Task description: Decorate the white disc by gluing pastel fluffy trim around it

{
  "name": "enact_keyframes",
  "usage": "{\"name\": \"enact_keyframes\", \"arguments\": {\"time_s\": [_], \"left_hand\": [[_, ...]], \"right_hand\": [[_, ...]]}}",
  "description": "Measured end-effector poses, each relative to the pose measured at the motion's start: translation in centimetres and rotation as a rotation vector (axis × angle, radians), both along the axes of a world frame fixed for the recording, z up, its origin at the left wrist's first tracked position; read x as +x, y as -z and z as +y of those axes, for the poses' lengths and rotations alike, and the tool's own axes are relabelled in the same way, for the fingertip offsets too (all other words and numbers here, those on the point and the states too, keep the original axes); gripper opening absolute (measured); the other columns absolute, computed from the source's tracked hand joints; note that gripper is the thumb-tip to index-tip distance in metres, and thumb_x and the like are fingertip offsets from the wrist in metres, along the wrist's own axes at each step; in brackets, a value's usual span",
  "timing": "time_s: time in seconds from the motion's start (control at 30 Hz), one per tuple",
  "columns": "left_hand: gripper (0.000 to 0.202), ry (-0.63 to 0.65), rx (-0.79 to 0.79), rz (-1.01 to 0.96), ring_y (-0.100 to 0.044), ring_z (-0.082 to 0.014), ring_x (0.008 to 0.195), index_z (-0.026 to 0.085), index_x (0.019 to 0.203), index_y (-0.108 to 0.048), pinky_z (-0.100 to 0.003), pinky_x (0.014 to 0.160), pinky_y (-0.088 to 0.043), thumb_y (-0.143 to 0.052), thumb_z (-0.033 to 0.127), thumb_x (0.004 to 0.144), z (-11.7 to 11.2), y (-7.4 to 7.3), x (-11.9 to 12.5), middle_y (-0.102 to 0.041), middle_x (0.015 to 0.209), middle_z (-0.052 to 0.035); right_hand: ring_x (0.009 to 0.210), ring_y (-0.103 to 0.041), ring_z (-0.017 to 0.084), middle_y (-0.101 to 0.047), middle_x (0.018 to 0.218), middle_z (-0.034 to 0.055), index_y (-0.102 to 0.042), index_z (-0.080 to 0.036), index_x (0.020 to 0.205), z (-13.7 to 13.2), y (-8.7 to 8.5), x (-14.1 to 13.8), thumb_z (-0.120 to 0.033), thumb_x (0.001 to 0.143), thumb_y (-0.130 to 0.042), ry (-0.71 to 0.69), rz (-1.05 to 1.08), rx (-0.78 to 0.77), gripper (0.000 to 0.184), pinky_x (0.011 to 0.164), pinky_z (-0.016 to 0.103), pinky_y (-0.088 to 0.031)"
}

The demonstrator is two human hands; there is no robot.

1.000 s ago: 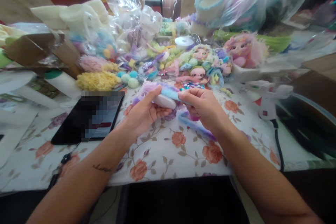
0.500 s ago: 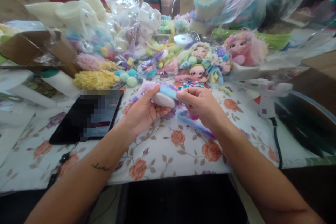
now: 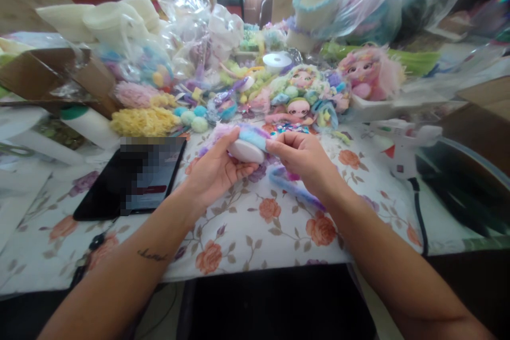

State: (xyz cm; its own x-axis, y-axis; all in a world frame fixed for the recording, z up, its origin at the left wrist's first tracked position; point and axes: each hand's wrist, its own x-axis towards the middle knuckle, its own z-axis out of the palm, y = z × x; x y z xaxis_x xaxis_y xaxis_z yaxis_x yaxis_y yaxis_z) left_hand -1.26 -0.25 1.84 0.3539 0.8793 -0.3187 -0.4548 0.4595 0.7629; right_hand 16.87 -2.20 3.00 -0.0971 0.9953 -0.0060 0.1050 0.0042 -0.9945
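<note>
My left hand [image 3: 215,167] is closed around a white oval form [image 3: 245,151], thumb on top of it. A fuzzy blue-and-purple yarn strand [image 3: 253,136] lies over the form's upper edge. My right hand [image 3: 305,159] pinches that strand against the form's right end, fingers curled. The rest of the strand [image 3: 292,191] trails down from under my right hand onto the floral tablecloth [image 3: 255,223]. Just behind my hands lie two small doll heads with pastel hair [image 3: 300,93].
A dark tablet [image 3: 133,178] lies left of my hands. A white glue gun [image 3: 402,141] with a black cord stands at the right. Yellow and pink fluff [image 3: 141,119], pompoms, plastic bags, a cardboard box [image 3: 48,74] and a pink plush [image 3: 368,74] crowd the back.
Both hands and the form have shifted slightly left and stayed together; my right fingers have moved a little along the strand. The view has barely drifted.
</note>
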Motion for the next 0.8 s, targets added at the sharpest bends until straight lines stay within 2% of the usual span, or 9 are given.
{"name": "enact_keyframes", "arguments": {"time_s": [0.17,0.57,0.8], "left_hand": [[0.032,-0.002,0.004,-0.005,-0.069,-0.0149,0.061,0.013,0.105,-0.067,-0.024,0.056,-0.059,-0.066,0.042,0.09,0.12,0.16,-0.08,-0.073,0.08,-0.0055],[0.027,-0.06,-0.002,-0.012,-0.069,-0.0139,0.062,0.013,0.103,-0.066,-0.023,0.056,-0.059,-0.063,0.039,0.093,0.07,0.03,0.2,-0.073,0.082,-0.0049],[0.027,-0.092,-0.031,-0.01,-0.069,-0.0141,0.061,0.012,0.104,-0.065,-0.022,0.055,-0.06,-0.058,0.038,0.096,0.14,0.0,0.32,-0.073,0.08,-0.0054]], "right_hand": [[0.046,-0.029,0.007,-0.038,0.052,-0.0082,-0.055,-0.02,0.065,0.06,0.25,-0.07,-0.048,0.078,-0.072,0.012,-0.027,0.046,0.035,0.043,0.024,-0.023],[0.049,-0.033,0.006,-0.042,0.057,-0.0067,-0.053,-0.019,0.065,-0.35,0.06,-0.56,-0.037,0.083,-0.067,0.039,-0.12,0.098,0.029,0.045,0.023,-0.027],[0.046,-0.033,0.006,-0.039,0.054,-0.0077,-0.05,-0.019,0.061,0.31,0.65,-0.23,-0.043,0.079,-0.071,0.025,-0.095,0.062,0.036,0.043,0.022,-0.025]]}}
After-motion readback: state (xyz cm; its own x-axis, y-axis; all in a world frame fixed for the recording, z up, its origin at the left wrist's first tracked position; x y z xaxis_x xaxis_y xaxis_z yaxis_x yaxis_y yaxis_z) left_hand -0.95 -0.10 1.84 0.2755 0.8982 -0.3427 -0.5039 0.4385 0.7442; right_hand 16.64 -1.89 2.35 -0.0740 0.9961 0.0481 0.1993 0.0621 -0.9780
